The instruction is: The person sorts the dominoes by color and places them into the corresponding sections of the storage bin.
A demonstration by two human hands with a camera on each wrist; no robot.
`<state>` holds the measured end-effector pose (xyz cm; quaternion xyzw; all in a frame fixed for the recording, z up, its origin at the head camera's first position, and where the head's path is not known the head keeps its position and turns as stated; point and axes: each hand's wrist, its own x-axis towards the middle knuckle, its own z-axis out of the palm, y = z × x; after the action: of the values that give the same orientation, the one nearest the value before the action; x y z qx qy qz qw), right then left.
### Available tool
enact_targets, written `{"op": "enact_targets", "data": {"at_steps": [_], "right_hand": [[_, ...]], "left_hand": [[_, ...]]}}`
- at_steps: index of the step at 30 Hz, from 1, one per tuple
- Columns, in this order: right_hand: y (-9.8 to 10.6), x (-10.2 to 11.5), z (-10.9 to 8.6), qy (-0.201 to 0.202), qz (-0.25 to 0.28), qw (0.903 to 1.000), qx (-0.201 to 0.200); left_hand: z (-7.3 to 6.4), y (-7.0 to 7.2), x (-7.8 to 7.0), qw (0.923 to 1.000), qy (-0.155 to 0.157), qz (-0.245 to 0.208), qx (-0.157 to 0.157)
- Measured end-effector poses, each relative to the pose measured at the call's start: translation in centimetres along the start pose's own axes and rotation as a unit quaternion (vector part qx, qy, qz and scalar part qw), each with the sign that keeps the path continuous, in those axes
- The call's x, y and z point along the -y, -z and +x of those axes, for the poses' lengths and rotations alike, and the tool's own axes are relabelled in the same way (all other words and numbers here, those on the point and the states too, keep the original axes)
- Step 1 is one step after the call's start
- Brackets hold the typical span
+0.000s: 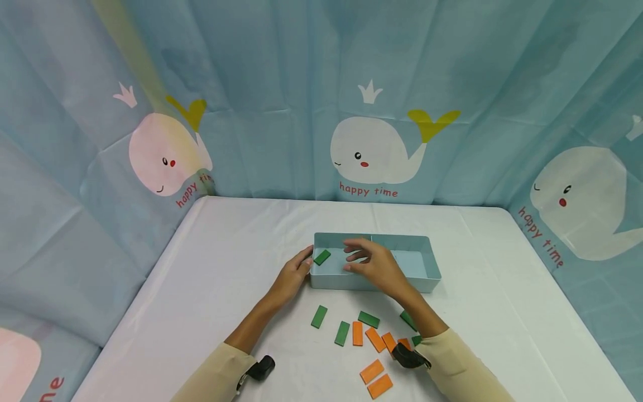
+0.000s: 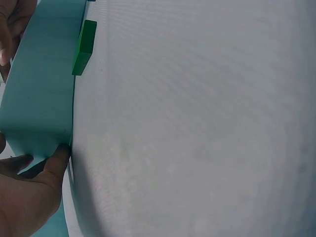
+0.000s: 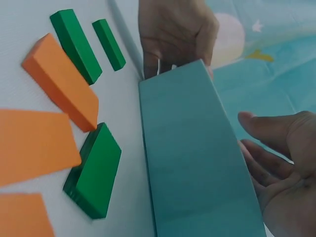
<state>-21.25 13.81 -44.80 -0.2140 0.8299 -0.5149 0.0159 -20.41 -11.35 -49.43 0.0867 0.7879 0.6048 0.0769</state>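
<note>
A light blue divided box (image 1: 341,282) stands on the white table. One green block (image 1: 322,257) lies in its left compartment, near the left wall. My left hand (image 1: 291,279) rests against the box's left end, fingers extended along the outside; in the left wrist view its fingertips (image 2: 61,150) touch the lower part of that end. Over the left compartment, near the divider, hovers my right hand (image 1: 377,268). Its thumb and fingers are apart and loosely bent, with nothing between them, as the right wrist view of that hand (image 3: 281,163) also shows.
In front of the box lie several loose green blocks (image 1: 342,333) and several orange blocks (image 1: 372,371), some partly behind the right forearm. Black wrist cameras (image 1: 262,368) sit on both sleeves. A blue whale-print curtain (image 1: 281,156) hangs behind the table.
</note>
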Motion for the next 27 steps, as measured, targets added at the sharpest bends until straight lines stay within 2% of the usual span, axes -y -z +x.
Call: {"op": "enact_targets", "data": {"at_steps": [12,21,27], "right_hand": [[1.2,-0.5,-2.2,0.033,0.002,0.9993,-0.016],[2.2,-1.0,-4.2,0.072,0.019,0.9972,-0.006],[3.0,-1.5,-5.6,0.079,0.031,0.9964,0.010]], "left_hand": [[-0.1,0.0,-0.1,1.0000,0.000,0.005,-0.003],[-0.2,0.0,0.0,1.0000,0.004,0.005,0.002],[-0.2,0.0,-0.1,1.0000,0.002,0.008,0.004]]}}
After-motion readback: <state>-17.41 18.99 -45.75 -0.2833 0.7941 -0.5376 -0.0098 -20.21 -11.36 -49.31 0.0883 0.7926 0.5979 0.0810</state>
